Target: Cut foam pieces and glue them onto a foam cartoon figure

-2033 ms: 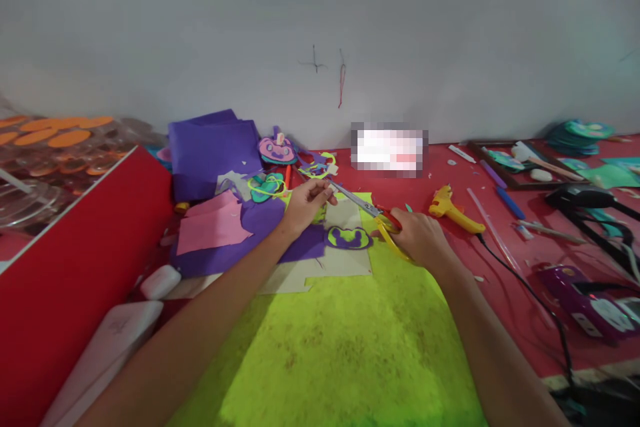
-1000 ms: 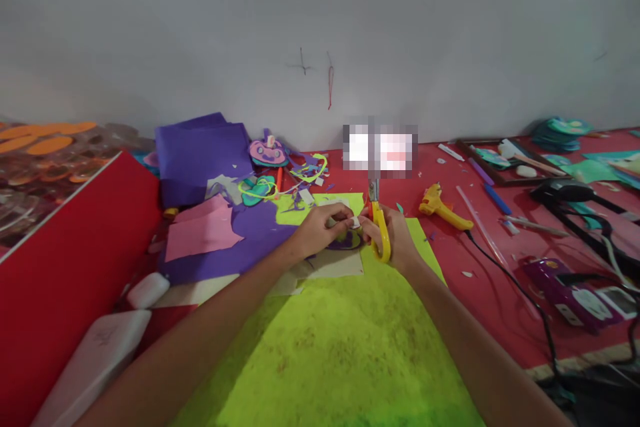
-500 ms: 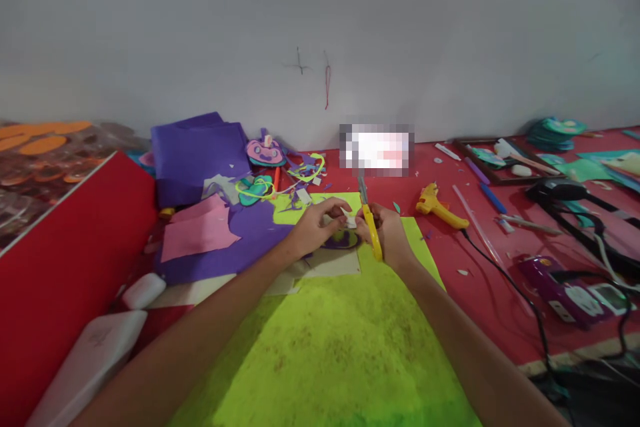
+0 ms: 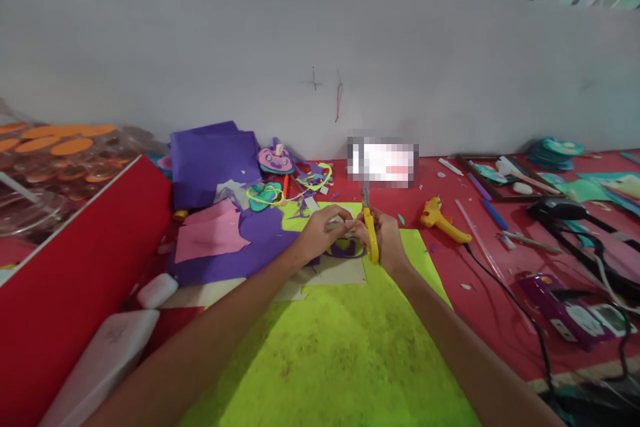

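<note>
Yellow-handled scissors (image 4: 371, 230) hang in my right hand (image 4: 391, 240), their blades pointing away from me. That hand's thumb and fingertip reach left and meet my left hand (image 4: 320, 235), whose fingers are curled in a pinch. Between the fingertips is a small pale piece (image 4: 338, 221), mostly covered by the fingers. Just beneath them lies a dark purple and yellow-green cutout (image 4: 346, 248) on a cream sheet (image 4: 340, 271). A large stained yellow-green sheet (image 4: 320, 347) spreads under both forearms.
Purple sheets (image 4: 215, 167), a pink sheet (image 4: 213, 233) and foam scraps lie left. At right are a yellow glue gun (image 4: 445, 220) with a black cord, a dark tray (image 4: 500, 195) and a purple device (image 4: 565, 310). A red divider (image 4: 95, 267) stands at far left.
My view has tilted up a little, so the table sits lower and more shows above the partition. The fingertips of both hands have come closer together around the pale piece.
</note>
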Demonstrator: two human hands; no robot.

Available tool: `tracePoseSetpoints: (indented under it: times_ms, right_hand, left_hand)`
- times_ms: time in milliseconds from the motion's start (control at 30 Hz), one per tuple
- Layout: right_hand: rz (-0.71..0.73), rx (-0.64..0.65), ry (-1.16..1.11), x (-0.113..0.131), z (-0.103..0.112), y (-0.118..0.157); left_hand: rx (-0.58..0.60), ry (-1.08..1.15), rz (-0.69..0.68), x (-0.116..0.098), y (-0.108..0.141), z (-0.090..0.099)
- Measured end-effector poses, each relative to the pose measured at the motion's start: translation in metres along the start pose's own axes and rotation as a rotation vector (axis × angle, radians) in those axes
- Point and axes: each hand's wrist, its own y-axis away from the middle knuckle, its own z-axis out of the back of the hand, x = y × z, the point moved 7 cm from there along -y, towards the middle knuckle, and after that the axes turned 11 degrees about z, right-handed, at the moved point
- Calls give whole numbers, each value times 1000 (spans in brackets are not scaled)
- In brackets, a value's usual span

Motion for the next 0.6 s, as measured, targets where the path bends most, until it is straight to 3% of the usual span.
tracePoseSetpoints:
  times_ms: [233,367,467,600]
  right_hand:
    - [-60,-11,-117,14,-16,-24]
    - [-85,83,-211,8,-21,-17]
    - [-2,158,-207,13,-27,-9]
    - [79,133,-138,22,-30,3]
  left_hand:
    - [-178,286,78,13,-5,20]
    - [-251,336,65,15,-12,35]
    - [-294,341,45,7,-17,49]
    - [-300,320,13,-22,-18,61]
